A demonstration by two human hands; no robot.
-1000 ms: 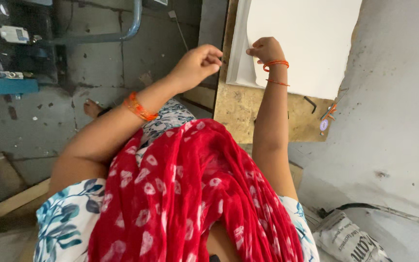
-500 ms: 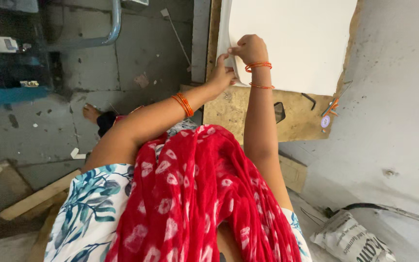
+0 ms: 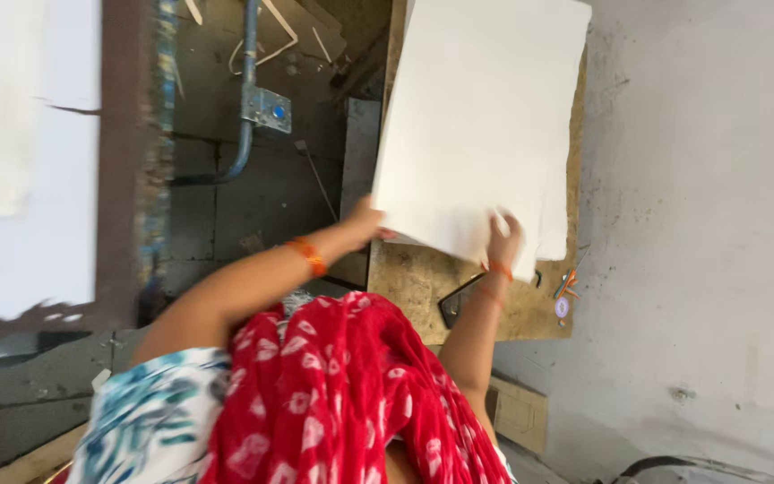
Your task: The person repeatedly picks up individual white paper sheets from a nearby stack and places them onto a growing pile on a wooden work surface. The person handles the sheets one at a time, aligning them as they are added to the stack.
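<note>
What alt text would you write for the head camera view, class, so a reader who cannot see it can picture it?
Seen from above, a person's left hand and right hand grip the near edge of a large white sheet lying on a brown board. A red patterned scarf fills the foreground, with a blue pipe over the dark floor at left.

You are looking down into a rough workshop, not a home or office. A worn brown board [image 3: 423, 287] serves as the tabletop, with a stack of large white sheets [image 3: 481, 125] lying on it. Left of the board, a blue metal pipe [image 3: 245, 99] with a bolted bracket [image 3: 267, 109] runs over a grimy, stained concrete floor [image 3: 253, 206]. Right of the board stands a bare, scuffed grey wall [image 3: 700, 224]. Wood offcuts [image 3: 262, 36] lie beyond the pipe.
</note>
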